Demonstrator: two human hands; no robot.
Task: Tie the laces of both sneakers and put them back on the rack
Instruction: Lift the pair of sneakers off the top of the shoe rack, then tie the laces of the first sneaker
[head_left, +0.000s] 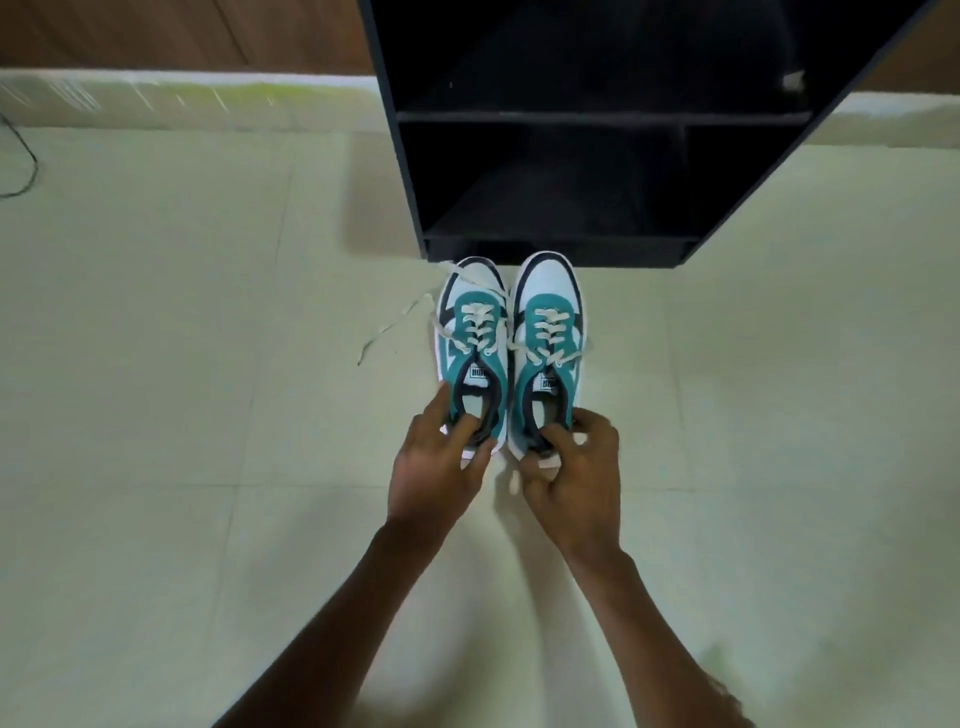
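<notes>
Teal-and-white sneakers, one pair, standing side by side on the pale tiled floor (156, 364), toes just short of the black rack (410, 197).

Left sneaker (470, 332): laces (405, 312) untied, ends trailing leftward over the tile. Left hand (441, 462) closed on its heel collar, fingers hooked inside.

Right sneaker (548, 332): laces loose at the sides, no bow visible. Right hand (576, 467) closed on its heel, thumb in the opening.

Heel holds probably serve to square the pair for tying.

Rack: lower shelf dark, apparently vacant, its front lip directly ahead. Open floor both sides; thin cable (21, 166) far left, well apart.
</notes>
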